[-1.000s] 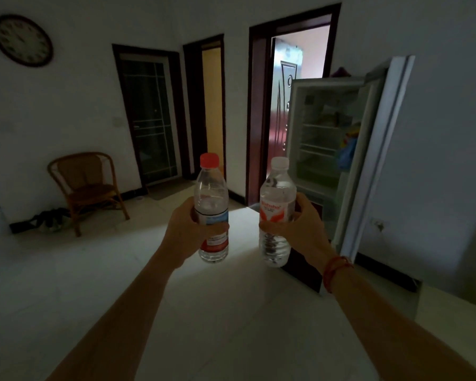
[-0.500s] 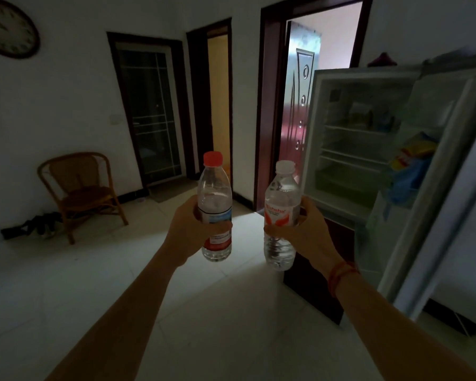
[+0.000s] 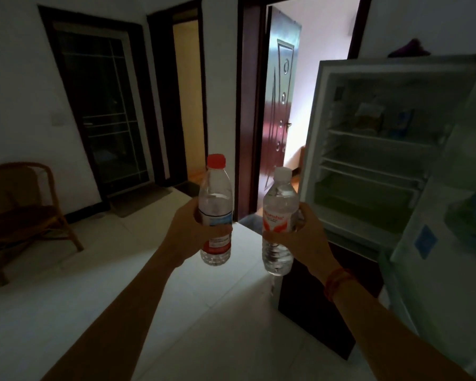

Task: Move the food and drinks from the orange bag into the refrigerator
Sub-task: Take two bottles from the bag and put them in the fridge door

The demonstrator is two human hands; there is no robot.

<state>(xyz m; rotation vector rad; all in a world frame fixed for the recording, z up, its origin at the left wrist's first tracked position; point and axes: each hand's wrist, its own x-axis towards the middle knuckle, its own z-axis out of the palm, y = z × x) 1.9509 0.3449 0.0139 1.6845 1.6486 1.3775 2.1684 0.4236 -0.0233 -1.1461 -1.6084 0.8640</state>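
Observation:
My left hand [image 3: 188, 232] grips a clear water bottle with a red cap [image 3: 215, 199], held upright in front of me. My right hand [image 3: 304, 242] grips a second clear water bottle with a white cap and an orange label [image 3: 279, 213], also upright. The refrigerator [image 3: 374, 171] stands open just right of the bottles, with wire shelves and a few packets on its top shelf. Its open door [image 3: 451, 243] swings out at the far right, with coloured packs in the door shelf. The orange bag is out of sight.
A wicker chair [image 3: 19, 207] stands at the left wall. Two dark doorways [image 3: 102, 105] are ahead, and an open wooden door [image 3: 280, 105] leads to a lit room beside the fridge. Pale floor tiles [image 3: 176, 312] lie below my arms.
I have come closer to the refrigerator, which now fills more of the right side. Both bottles stay upright in my hands.

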